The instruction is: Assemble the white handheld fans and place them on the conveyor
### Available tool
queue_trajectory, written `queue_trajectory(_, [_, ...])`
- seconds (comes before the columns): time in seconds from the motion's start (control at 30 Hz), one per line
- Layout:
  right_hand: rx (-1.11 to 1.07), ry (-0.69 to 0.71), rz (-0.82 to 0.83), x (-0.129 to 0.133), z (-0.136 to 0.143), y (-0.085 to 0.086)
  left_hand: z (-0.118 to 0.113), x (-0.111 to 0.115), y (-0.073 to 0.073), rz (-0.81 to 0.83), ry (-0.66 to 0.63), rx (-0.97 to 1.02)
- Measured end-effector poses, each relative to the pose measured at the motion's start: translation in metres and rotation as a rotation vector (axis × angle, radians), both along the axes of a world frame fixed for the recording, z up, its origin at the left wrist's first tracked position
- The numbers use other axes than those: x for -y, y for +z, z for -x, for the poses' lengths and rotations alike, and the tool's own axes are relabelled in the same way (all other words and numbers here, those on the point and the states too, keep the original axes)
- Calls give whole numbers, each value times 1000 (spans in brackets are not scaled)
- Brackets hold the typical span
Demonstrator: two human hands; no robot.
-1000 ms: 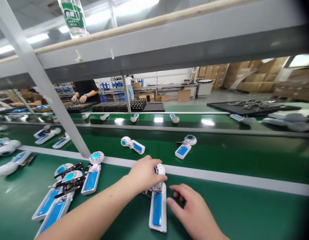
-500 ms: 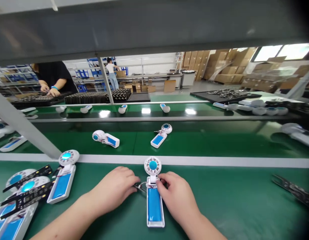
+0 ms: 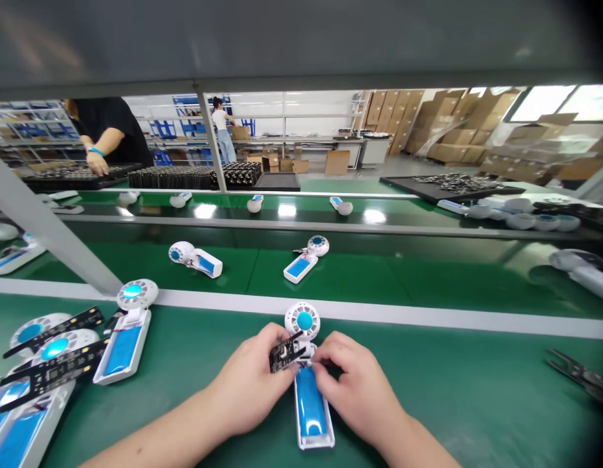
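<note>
In front of me a white handheld fan (image 3: 313, 406) lies open on the green work surface, its round head pointing away and a blue battery filling its handle. My left hand (image 3: 255, 374) pinches a small black circuit board (image 3: 284, 353) over the fan's neck, from the left. Thumb and fingers of my right hand (image 3: 352, 380) close on the right edge of the fan at the neck. Thin wires around the neck are mostly covered by my fingers.
Left of me lie several more fans (image 3: 123, 348) with black boards (image 3: 57, 374) on top. A conveyor belt (image 3: 379, 276) carries fans beyond a white rail. Another board (image 3: 579, 377) lies at right. A slanted post (image 3: 57, 227) stands at left. A co-worker (image 3: 110, 133) works across the line.
My left hand has moved right to the fan's neck and turned, bringing the black board up into view. The fans on the belt have shifted slightly left. My right hand stays at the neck.
</note>
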State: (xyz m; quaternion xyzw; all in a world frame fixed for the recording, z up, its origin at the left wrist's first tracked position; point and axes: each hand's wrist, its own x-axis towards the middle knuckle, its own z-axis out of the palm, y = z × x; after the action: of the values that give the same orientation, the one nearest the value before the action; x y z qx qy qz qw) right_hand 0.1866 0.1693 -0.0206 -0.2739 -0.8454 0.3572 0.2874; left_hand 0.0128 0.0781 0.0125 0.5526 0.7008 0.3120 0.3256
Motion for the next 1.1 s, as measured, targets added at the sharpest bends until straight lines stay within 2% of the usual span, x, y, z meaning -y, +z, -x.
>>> queue_trajectory(0.13, [-75, -73, 45, 8, 9, 0, -12, -6, -10, -131, 49, 69])
queue_trajectory(0.23, [-98, -138, 98, 12, 12, -1, -16, -5, -12, -141, 82, 34])
queue_trajectory(0.33, [-97, -170, 105, 14, 12, 0, -18, -2, -13, -189, 42, -20])
queue_trajectory(0.47, [-66, -174, 20, 16, 11, 2, -20, 2, -12, -281, -41, -72])
queue_trajectory(0.67, [-23, -190, -160, 21, 11, 2, -23, 4, -13, -309, -93, -144])
queue_trajectory(0.9, [-25, -160, -185, 22, 9, 3, -23, 7, -16, -406, -148, -312])
queue_trajectory(1.0, [-28, -131, -209, 22, 9, 4, -23, 8, -13, -393, -149, -293])
queue_trajectory(1.1, [-4, -160, -224, 23, 9, 4, -21, 8, -9, -363, -148, -260])
